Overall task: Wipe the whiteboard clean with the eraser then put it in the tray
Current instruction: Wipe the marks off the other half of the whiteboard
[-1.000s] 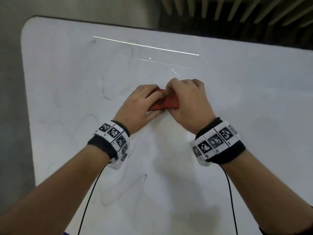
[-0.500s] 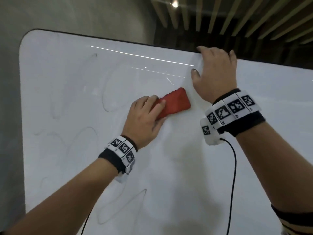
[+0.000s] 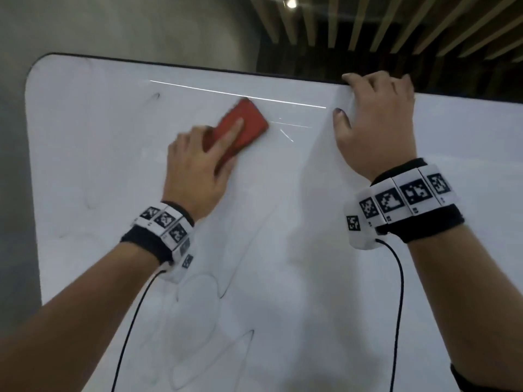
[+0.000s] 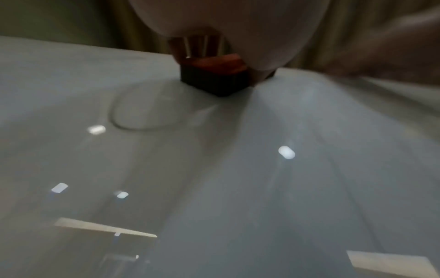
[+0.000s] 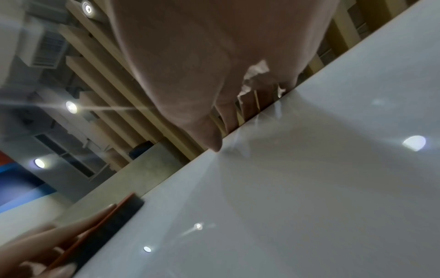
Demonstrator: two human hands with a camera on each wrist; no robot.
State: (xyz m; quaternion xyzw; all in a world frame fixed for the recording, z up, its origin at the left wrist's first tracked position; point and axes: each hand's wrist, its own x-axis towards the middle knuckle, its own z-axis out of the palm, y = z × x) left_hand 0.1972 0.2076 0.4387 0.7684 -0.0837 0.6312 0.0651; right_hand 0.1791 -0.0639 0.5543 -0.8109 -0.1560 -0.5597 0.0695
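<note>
The red eraser (image 3: pixel 249 123) lies flat against the whiteboard (image 3: pixel 283 250) near its upper middle. My left hand (image 3: pixel 203 162) grips it, index finger along its back, thumb and other fingers at its sides. In the left wrist view the eraser (image 4: pixel 214 75) shows its dark felt side on the whiteboard (image 4: pixel 238 188). My right hand (image 3: pixel 373 120) holds the board's top edge, fingers hooked over it, thumb on the white face. The right wrist view shows that hand (image 5: pixel 214 75) on the edge and the eraser (image 5: pixel 114 223) at lower left. No tray is in view.
Faint marker loops (image 3: pixel 215 306) remain on the lower middle of the board, and a small dark mark (image 3: pixel 155 96) sits at upper left. Another loop (image 4: pixel 133 112) lies just below the eraser. A grey wall is behind at left, wooden ceiling slats above.
Both hands were on the eraser a second ago. The right hand let go and took the board's top edge. The left hand slid the eraser up and to the left.
</note>
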